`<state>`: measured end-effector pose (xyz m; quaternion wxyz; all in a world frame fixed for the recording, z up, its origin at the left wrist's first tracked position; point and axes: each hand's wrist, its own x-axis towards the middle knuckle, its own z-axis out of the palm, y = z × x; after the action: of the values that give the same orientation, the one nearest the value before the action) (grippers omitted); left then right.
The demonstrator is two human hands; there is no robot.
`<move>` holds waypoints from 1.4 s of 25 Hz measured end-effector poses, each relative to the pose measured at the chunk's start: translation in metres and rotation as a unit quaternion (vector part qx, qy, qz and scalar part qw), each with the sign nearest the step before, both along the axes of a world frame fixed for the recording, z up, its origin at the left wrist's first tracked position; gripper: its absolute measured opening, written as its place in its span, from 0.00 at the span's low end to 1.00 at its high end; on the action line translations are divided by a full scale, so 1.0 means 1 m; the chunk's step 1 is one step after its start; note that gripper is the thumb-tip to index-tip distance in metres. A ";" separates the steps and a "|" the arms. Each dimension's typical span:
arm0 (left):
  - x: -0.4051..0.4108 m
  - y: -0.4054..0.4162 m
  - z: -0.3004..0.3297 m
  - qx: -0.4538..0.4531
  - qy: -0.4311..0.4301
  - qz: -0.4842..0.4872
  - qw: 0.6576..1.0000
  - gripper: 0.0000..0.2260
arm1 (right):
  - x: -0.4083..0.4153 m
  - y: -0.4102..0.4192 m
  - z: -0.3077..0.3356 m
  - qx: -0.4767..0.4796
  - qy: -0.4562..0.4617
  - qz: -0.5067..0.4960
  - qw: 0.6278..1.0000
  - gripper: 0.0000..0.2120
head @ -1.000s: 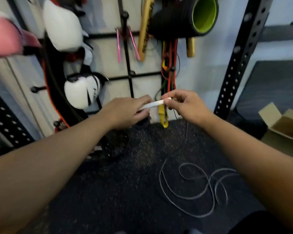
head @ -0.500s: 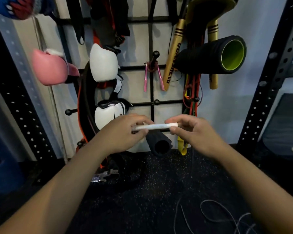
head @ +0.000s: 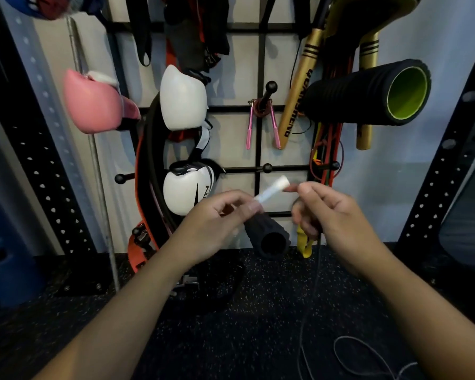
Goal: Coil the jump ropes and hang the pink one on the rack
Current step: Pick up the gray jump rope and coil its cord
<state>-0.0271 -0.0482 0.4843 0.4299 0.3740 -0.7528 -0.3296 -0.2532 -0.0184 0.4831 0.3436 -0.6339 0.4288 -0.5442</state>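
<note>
While I face the black wire rack (head: 261, 111) on the wall, it fills the upper half of my view, and the speckled dark floor (head: 231, 325) fills the lower half. At about 2 o'clock a ribbed black foam roller (head: 368, 94) with a lime-green core sticks out toward me. At 10 o'clock hangs a pink boxing glove (head: 93, 102), with a white boxing glove (head: 183, 97) beside it and another white one with black markings (head: 185, 187) below. A gold bat (head: 299, 86) leans at 1 o'clock; its black lettering runs along the barrel but I cannot read it for certain.

The pink jump rope (head: 262, 119) already hangs from a ball-tipped peg at 12 o'clock, its two slim pink handles dangling on either side of a small dark-red coil.

My left hand (head: 217, 223) pinches the lower end of a white jump-rope handle (head: 272, 190), which tilts up toward 1 o'clock. My right hand (head: 332, 212) is curled, thumb meeting forefinger just off the handle's free tip; a thin grey cord (head: 313, 297) drops from under that hand to the floor, where it lies in loose loops at 5 o'clock. Whether those fingers actually nip the cord I cannot tell.

Half a second ago the handle lay nearly level, gripped by both hands at its two ends; now my right hand has let go of the tip and the handle has swung upward. My view has also lifted slightly, so less of the loose cord shows.
</note>
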 end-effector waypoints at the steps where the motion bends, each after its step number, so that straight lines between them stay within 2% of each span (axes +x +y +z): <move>1: -0.003 0.001 0.001 0.010 0.047 0.011 0.999 0.10 | 0.001 -0.001 -0.001 0.005 -0.001 -0.007 1.000 0.15; 4: -0.020 0.008 0.000 0.065 0.169 0.014 0.983 0.13 | 0.010 0.003 -0.007 0.029 0.042 0.009 0.999 0.18; 7: -0.035 0.011 0.008 0.139 0.352 -0.020 0.925 0.10 | 0.020 0.011 -0.015 0.057 0.047 0.035 0.997 0.18; 8: -0.036 0.010 0.011 0.144 0.385 -0.029 0.911 0.09 | 0.021 0.013 -0.018 0.055 0.047 0.031 0.997 0.18; 11: -0.039 0.009 0.014 0.114 0.396 -0.031 0.911 0.07 | 0.022 0.015 -0.018 0.009 0.035 0.006 0.999 0.17; 15: -0.043 0.012 0.010 0.127 0.392 -0.026 0.911 0.06 | 0.011 0.011 -0.010 -0.010 -0.041 0.013 0.999 0.16; 18: -0.036 0.012 0.012 0.168 0.345 -0.019 0.923 0.12 | 0.005 0.009 -0.006 0.011 -0.078 0.028 0.996 0.17; 20: -0.026 0.006 0.012 0.176 0.312 0.011 0.934 0.20 | -0.001 0.005 -0.002 0.026 -0.068 0.030 0.997 0.16; 22: -0.011 0.000 0.015 0.105 0.268 0.088 0.954 0.29 | -0.011 0.002 0.004 0.036 -0.002 0.023 0.999 0.15; 24: 0.002 -0.004 0.026 -0.028 0.120 0.124 0.985 0.30 | -0.015 0.003 0.007 0.032 0.099 0.035 0.994 0.15; 25: 0.003 -0.001 0.032 -0.061 0.015 0.090 0.994 0.29 | -0.013 0.004 0.007 0.032 0.133 0.052 0.989 0.14; 27: -0.007 0.006 0.036 -0.031 -0.174 0.011 0.984 0.25 | -0.005 0.007 0.006 0.033 0.158 0.077 0.984 0.11; 28: -0.013 0.008 0.033 0.004 -0.223 -0.014 0.975 0.20 | -0.001 0.009 0.005 0.033 0.158 0.081 0.984 0.08; 29: -0.018 0.009 0.029 0.040 -0.228 -0.039 0.972 0.16 | 0.002 0.009 0.004 0.035 0.151 0.082 0.984 0.06; 31: -0.023 0.010 0.022 0.116 -0.167 -0.090 0.975 0.10 | 0.005 0.010 0.002 0.040 0.109 0.086 0.989 0.05; 35: -0.026 0.013 0.020 0.186 -0.067 -0.138 0.970 0.10 | 0.007 0.008 -0.002 0.033 0.023 0.065 0.997 0.06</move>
<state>-0.0527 -0.0348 0.5039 0.2516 0.3610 -0.7497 -0.4944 -0.2466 -0.0106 0.4814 0.3889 -0.6614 0.4122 -0.4914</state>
